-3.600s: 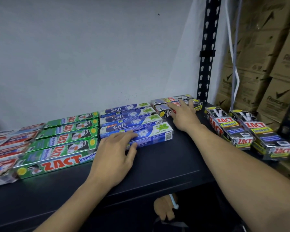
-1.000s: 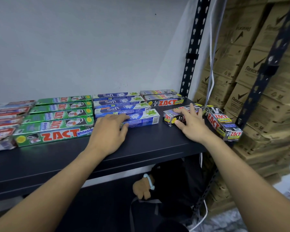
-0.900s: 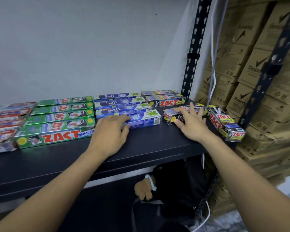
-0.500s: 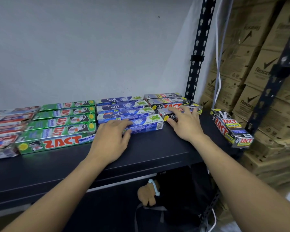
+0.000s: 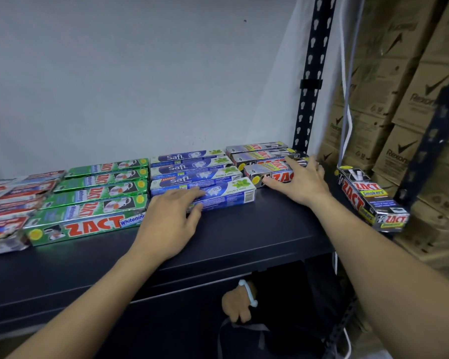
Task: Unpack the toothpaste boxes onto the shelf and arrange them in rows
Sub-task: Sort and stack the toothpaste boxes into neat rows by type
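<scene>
Toothpaste boxes lie in rows on the black shelf [image 5: 244,237]. From the left come red and white boxes [image 5: 8,203], green Zact boxes [image 5: 88,200], blue Safi boxes [image 5: 192,167] and silver Zact Smokers boxes [image 5: 259,154]. My left hand [image 5: 171,218] rests flat on the front blue Safi box [image 5: 226,194]. My right hand [image 5: 300,181] lies with straight fingers on the third silver Zact Smokers box [image 5: 265,172], which sits against the two behind it. One more Zact Smokers box [image 5: 368,198] lies lengthwise at the shelf's right edge, apart from the rows.
A black perforated upright [image 5: 311,73] stands at the shelf's back right corner, another [image 5: 436,120] at the front right. Stacked brown cartons [image 5: 405,104] fill the space to the right. Below the shelf, another person's hand [image 5: 237,303] with a white bracelet holds a dark bag.
My right hand has slid the third silver Zact Smokers box back and left against the two at the rear. My left hand has stayed on the blue box.
</scene>
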Motion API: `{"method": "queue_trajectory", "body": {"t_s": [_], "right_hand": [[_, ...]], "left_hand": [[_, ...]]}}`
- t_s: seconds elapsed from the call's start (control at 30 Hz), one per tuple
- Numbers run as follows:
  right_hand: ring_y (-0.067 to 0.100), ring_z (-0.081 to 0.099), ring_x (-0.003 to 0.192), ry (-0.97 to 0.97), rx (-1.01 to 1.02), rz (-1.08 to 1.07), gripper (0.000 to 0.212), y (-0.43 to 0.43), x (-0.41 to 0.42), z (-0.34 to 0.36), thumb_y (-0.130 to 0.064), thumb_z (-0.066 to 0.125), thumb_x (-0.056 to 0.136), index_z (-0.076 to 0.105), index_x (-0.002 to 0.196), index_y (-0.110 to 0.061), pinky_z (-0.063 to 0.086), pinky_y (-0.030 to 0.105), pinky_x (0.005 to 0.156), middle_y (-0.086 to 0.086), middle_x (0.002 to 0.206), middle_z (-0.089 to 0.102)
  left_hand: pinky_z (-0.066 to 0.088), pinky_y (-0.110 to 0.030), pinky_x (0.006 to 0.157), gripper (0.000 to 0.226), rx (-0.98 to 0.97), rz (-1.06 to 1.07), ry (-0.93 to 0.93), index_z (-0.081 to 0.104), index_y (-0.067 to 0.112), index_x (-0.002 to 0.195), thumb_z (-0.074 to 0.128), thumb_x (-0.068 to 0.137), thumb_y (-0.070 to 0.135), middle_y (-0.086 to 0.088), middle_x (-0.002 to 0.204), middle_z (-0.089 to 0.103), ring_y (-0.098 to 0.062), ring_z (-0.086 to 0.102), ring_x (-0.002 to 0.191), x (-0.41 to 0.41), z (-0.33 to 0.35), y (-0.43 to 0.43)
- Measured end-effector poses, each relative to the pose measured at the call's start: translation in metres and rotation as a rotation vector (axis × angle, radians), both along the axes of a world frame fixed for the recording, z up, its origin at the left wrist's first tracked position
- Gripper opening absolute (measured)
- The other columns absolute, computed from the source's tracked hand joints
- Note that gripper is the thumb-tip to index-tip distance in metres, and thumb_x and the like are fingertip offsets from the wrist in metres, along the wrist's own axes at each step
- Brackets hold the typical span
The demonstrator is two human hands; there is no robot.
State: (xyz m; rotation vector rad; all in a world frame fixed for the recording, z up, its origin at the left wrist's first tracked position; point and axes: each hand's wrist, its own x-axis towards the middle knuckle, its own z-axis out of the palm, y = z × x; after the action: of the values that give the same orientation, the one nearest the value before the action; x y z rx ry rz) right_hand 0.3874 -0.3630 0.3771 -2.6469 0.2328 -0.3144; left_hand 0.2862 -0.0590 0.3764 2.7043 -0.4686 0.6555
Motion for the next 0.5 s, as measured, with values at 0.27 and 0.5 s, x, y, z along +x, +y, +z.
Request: {"method": "queue_trajectory", "body": {"t_s": [0.27, 0.5], "right_hand": [[0.04, 0.003, 0.148, -0.008, 0.006, 0.032, 0.107, 0.0008, 0.0061, 0.0014, -0.092, 0.052, 0.062, 0.021, 0.152, -0.044, 0.027, 0.059, 0.112, 0.004, 0.164, -0.005], [0.046, 0.01, 0.144, -0.018, -0.063, 0.016, 0.107, 0.0036, 0.0062, 0.0053, -0.093, 0.048, 0.062, 0.022, 0.152, -0.042, 0.026, 0.057, 0.112, 0.008, 0.163, 0.003]], "left_hand": [[0.044, -0.048, 0.103, 0.05, -0.007, -0.002, 0.008, 0.062, 0.028, 0.13, 0.036, 0.093, 0.05, 0.009, 0.135, 0.062, -0.018, 0.055, 0.125, 0.0014, 0.0005, -0.0001], [0.044, -0.048, 0.102, 0.051, -0.006, 0.005, 0.005, 0.062, 0.028, 0.129, 0.035, 0.093, 0.051, 0.009, 0.133, 0.063, -0.018, 0.055, 0.124, 0.001, 0.0004, -0.0014]]}}
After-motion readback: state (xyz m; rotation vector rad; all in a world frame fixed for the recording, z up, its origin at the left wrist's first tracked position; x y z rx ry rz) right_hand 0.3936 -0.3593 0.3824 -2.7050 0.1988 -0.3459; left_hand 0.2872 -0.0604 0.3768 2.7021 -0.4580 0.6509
